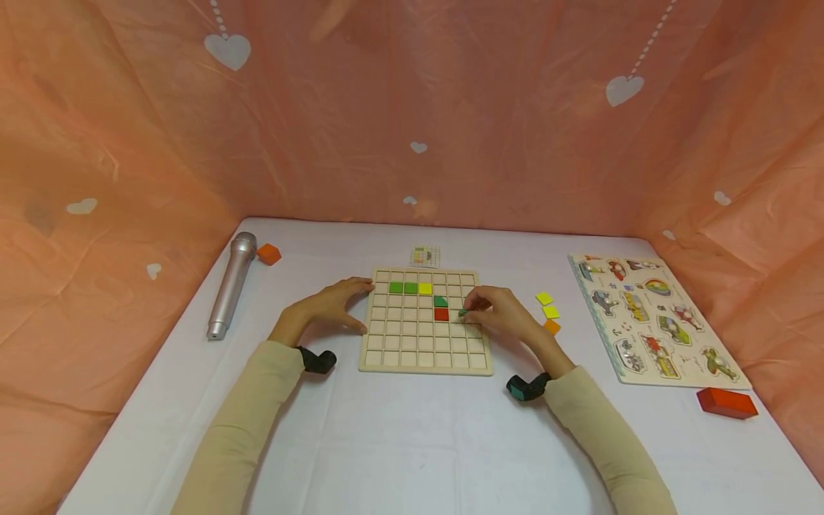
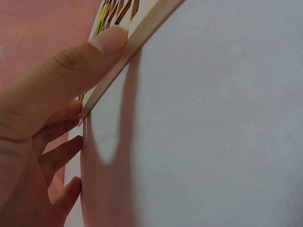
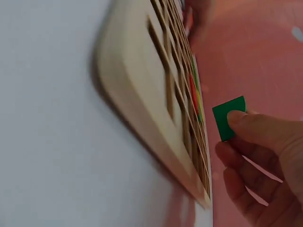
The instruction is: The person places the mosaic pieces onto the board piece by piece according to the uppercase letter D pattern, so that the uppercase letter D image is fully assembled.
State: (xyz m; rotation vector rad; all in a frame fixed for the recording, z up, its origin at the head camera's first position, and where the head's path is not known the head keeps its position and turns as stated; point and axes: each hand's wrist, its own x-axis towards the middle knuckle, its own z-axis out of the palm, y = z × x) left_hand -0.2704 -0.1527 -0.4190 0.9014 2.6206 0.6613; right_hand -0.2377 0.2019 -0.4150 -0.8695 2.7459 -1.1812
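A square wooden grid board [image 1: 423, 370] lies on the table in the head view. Light green tiles [image 1: 403, 287], a yellow tile [image 1: 425, 288], a red tile [image 1: 440, 314] and a dark green tile [image 1: 440, 301] with one rounded corner sit in its cells. My right hand [image 1: 498, 311] pinches a dark green tile [image 3: 228, 117] between thumb and fingers over the board's right side. Along the left edge, my left hand [image 1: 331, 302] touches the board with thumb and fingers spread wide. In the left wrist view its thumb [image 2: 71, 66] rests on the rim.
A small pattern card [image 1: 425, 257] lies behind the board. Loose yellow tiles [image 1: 547, 305] and an orange tile [image 1: 551, 326] are right of it. Farther right are a picture puzzle [image 1: 650, 322] and a red block [image 1: 727, 403]. At left lie a silver microphone [image 1: 232, 286] and an orange block [image 1: 269, 254].
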